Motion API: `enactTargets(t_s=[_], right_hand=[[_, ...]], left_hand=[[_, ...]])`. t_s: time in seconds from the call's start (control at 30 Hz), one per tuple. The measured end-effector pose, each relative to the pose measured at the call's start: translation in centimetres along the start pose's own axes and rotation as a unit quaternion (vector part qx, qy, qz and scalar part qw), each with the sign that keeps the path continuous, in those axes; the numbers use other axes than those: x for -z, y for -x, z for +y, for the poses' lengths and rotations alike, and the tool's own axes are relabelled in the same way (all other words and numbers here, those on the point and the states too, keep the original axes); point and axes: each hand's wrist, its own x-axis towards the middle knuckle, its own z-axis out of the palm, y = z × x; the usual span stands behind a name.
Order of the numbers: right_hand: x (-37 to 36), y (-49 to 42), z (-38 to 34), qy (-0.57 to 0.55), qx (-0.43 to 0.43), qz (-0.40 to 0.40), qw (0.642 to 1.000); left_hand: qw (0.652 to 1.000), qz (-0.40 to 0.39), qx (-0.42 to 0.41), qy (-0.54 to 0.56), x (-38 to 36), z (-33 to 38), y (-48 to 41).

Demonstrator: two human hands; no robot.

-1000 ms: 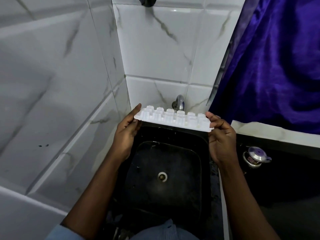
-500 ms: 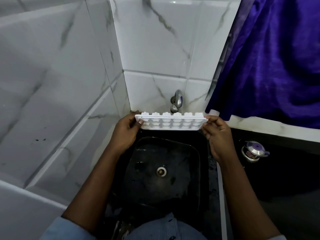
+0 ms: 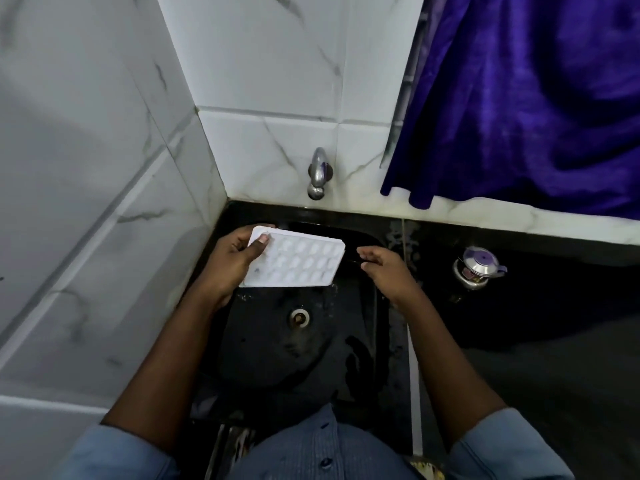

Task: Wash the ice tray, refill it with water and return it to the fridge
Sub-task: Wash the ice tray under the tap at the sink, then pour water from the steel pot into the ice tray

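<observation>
The white ice tray [image 3: 299,261] hangs over the back of the black sink [image 3: 263,362], its cups facing up toward me. My left hand [image 3: 232,265] grips its left end, thumb on top. A short way off the tray's right end, my right hand [image 3: 388,271] hovers with loosely curled fingers that hold nothing. A metal tap [image 3: 318,173] juts from the tiled wall just behind the sink; no water is seen running from it.
White marble tiles [image 3: 104,202] wall in the left and back. A purple curtain [image 3: 526,105] hangs at the right over a black counter [image 3: 536,323]. A small steel pot with a purple lid [image 3: 477,268] stands on that counter. The drain [image 3: 299,317] sits mid-basin.
The tray has come down from in front of the tap into the sink and turned cups-up. My right hand has let go of its right end; the left still holds it.
</observation>
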Motion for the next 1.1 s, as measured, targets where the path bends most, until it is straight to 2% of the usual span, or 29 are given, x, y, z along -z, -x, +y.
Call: enactTargets(t_s=[0.1, 0.13, 0.23, 0.33, 0.43, 0.47, 0.57, 0.63, 0.7, 0.77, 0.83, 0.97, 1.1], right_hand=[[1.3, 0.4, 0.8, -0.068, 0.055, 0.042, 0.995], [1.4, 0.4, 1.2, -0.057, 0.066, 0.027, 0.996], [1.0, 0.7, 2.4, 0.083, 0.091, -0.041, 0.992], [0.3, 0.9, 1.8, 0.032, 0.137, -0.001, 0.99], [-0.9, 0.9, 2.6, 0.141, 0.12, -0.126, 0.975], [-1.2, 0.7, 3.1, 0.144, 0.115, -0.122, 0.975], [-0.8, 0.2, 3.7, 0.041, 0.105, -0.041, 0.993], [0.7, -0.3, 3.6, -0.089, 0.069, -0.009, 0.994], [3.7, -0.9, 3.5, -0.24, 0.022, 0.017, 0.97], [7.7, -1.5, 3.8, -0.313, 0.012, 0.066, 0.947], [12.1, -2.3, 4.7, -0.319, 0.015, 0.136, 0.938], [19.5, -3.8, 7.3, -0.223, 0.01, 0.278, 0.935], [23.2, -5.1, 11.2, -0.13, -0.05, 0.353, 0.925]], left_hand=[[1.0, 0.021, 0.008, -0.011, -1.2, -1.0, -0.2], [0.999, 0.033, 0.01, -0.014, -1.7, -1.3, -0.2], [0.997, 0.062, 0.017, -0.029, -3.2, -2.2, -0.5], [0.996, 0.081, 0.019, -0.031, -4.1, -2.9, -0.3], [0.993, 0.116, 0.005, -0.019, -4.9, -3.2, 0.1], [0.993, 0.119, -0.004, -0.024, -5.0, -3.2, 0.3], [0.989, 0.116, -0.041, -0.079, -4.9, -3.0, 0.4], [0.988, 0.121, -0.049, -0.084, -4.9, -3.1, 0.5], [0.987, 0.135, -0.041, -0.078, -5.2, -3.2, 0.4], [0.985, 0.147, -0.035, -0.08, -5.3, -3.4, 0.3], [0.984, 0.158, -0.025, -0.072, -5.2, -3.7, 0.4], [0.984, 0.172, -0.006, -0.037, -6.0, -4.2, 0.7], [0.986, 0.165, 0.013, -0.015, -7.6, -4.4, 0.7]])
